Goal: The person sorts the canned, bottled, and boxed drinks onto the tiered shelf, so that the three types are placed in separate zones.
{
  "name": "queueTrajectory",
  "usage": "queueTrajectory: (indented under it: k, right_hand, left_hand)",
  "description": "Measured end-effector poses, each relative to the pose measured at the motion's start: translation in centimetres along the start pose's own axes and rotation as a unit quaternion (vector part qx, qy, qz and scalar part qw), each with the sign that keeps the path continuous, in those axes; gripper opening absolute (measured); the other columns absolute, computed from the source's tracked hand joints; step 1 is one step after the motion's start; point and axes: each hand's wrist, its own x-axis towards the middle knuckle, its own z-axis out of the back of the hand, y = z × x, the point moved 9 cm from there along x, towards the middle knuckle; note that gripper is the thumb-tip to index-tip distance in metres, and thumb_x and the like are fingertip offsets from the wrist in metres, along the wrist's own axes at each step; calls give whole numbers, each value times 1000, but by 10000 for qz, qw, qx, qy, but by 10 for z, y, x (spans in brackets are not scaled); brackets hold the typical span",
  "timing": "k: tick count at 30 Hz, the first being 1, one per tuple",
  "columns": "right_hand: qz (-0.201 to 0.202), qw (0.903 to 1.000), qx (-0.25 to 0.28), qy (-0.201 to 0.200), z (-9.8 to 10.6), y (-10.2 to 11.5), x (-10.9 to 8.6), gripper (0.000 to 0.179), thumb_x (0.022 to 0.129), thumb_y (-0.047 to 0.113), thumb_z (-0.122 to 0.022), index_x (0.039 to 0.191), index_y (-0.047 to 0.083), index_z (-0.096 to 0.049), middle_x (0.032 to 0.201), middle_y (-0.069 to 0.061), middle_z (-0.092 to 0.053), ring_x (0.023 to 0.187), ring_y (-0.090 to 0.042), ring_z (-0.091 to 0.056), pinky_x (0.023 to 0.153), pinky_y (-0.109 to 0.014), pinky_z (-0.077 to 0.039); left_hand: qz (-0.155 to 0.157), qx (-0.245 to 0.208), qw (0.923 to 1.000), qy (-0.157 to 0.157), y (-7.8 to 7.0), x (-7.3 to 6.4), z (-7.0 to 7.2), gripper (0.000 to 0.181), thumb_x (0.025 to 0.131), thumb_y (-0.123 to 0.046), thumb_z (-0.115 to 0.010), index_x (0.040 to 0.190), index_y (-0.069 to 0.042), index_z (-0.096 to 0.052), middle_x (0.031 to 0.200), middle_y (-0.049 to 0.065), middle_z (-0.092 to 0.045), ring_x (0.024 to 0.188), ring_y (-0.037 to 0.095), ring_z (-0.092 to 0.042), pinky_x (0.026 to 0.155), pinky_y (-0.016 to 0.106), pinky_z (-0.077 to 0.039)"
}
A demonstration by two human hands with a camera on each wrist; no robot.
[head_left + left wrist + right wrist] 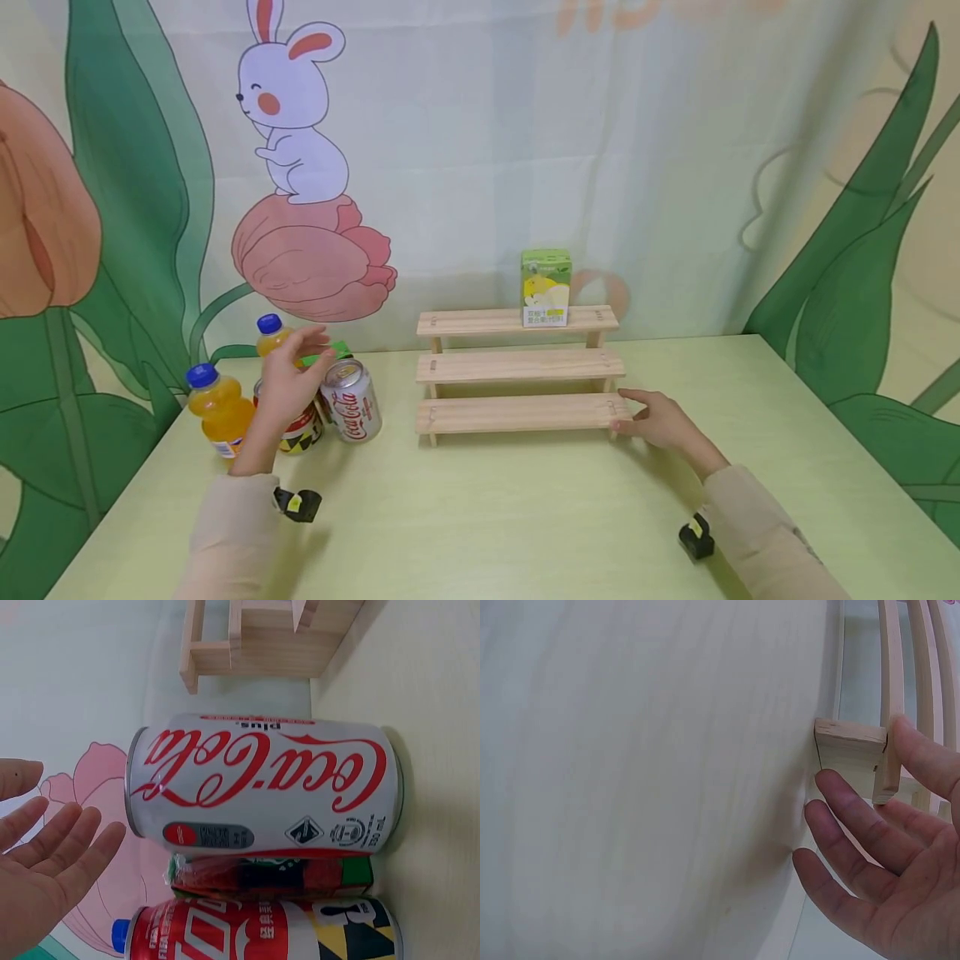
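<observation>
Left grip [291, 377] is hovering, loose and empty, by the top of the silver can [351, 408], which is standing on the table [465, 517] left of the rack [517, 412]; right grip [662, 422] is pinching the rack's lowest end. Probably full, the can should be feeling heavyish, stiff and slick, its midsection offering the surest hold.

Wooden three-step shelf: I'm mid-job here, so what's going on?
A person's left hand is open over the drinks, clear of the silver Coca-Cola Plus can. Their right hand is at the right end of the lowest step; whether it grips is unclear. One green juice carton stands on the top step. Left of the shelf are that can, a patterned Coca-Cola can, another carton and two blue-capped bottles of orange drink.
</observation>
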Motion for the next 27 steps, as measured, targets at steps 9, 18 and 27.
queueTrajectory:
  k: [9,18,27]
  right_hand:
    - [-43,10000,20,-9,0,-2,1,66,81,21,-70,131,-9,-39,102,-26,-59,77,-23,-59,59,-32,-47]
    - [-18,10000,-1,-17,-1,-3,1,65,80,21,-70,130,-9,-40,100,-26,-60,74,-21,-59,58,-30,-46]
    - [-72,10000,18,-18,-2,-5,3,67,80,22,-70,131,-9,-40,101,-25,-59,74,-21,-58,58,-31,-46]
  left_hand:
    - [185,169,9995,-189,4,-2,14,38,92,-13,-53,127,-2,-48,115,18,-55,106,31,-52,89,47,-44]
    - [173,536,9973,-478,36,16,23,42,92,-27,-54,126,-3,-48,114,18,-56,104,33,-52,89,45,-45]
    - [494,816,9952,-235,89,31,23,61,87,-51,-49,133,-11,-43,118,14,-54,109,32,-50,87,49,-45]
